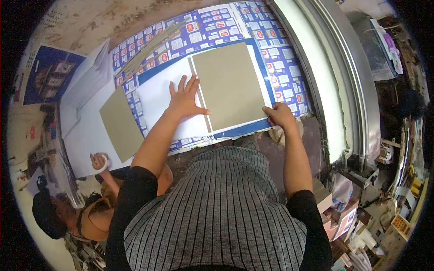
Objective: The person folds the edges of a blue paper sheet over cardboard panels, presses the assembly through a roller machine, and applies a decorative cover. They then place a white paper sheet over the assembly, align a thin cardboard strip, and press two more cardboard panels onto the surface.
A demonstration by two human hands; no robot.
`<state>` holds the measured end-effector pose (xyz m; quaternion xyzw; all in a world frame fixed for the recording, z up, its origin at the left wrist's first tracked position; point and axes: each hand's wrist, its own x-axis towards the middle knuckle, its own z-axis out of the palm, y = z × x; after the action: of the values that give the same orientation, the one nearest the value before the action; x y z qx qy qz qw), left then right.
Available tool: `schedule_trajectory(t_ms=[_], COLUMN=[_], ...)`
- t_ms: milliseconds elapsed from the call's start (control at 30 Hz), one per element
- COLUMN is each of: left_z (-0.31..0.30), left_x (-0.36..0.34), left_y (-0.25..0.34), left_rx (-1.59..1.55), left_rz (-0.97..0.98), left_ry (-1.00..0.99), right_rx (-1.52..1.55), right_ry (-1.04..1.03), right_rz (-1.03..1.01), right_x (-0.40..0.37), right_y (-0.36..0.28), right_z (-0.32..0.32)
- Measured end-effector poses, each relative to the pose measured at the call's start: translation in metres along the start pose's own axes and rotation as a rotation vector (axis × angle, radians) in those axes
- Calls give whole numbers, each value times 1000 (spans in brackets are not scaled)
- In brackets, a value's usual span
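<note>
My left hand (184, 97) lies flat with fingers spread on a white sheet (156, 97), its thumb touching the left edge of a grey-brown cardboard panel (228, 83). My right hand (279, 114) pinches the near right corner of that panel and the white sheet under it. A thin cardboard strip (200, 92) lies just left of the panel. Both rest on a blue sheet (266, 77) spread over printed label paper (280, 58).
A second cardboard piece (120, 124) lies to the left on white paper. Another person crouches at lower left, a hand (98, 161) holding a roll of tape. A stack of white boards (88, 74) sits far left. A metal rail (348, 81) runs along the right, with clutter beyond.
</note>
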<state>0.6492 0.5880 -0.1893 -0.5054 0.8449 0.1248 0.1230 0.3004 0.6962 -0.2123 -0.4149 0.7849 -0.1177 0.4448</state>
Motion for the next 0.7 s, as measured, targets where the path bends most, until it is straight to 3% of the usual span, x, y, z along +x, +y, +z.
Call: schedule_trajectory(t_ms=[133,233,400,467,500,533,600,700], left_z=[7,12,13,14,15,16,20,24], left_x=[1,3,0,-1,-3,-2,-3,-5], left_y=[-3,-7,-12,-13,-15,-15,-15,-18], left_rx=[3,-18,-66,-93,-89,-85,-91,-106], left_rz=[7,18,-10,53,33,48,60,73], left_ry=[21,47,36,73,69,80,86,124], right_rx=[-28,-57,-448,-509,-449,-450,-382,-332], right_ry=[77,1,138,237,163,154,360,385], right_rz=[-71,15,-57,-383,-468,-478,-459,-443], right_x=[9,1,-10,12,11,17,25,37], right_y=[9,-5,-44,-37,-54,-62,-72,-65], right_z=[6,-3,-10,7,8,17,32,36])
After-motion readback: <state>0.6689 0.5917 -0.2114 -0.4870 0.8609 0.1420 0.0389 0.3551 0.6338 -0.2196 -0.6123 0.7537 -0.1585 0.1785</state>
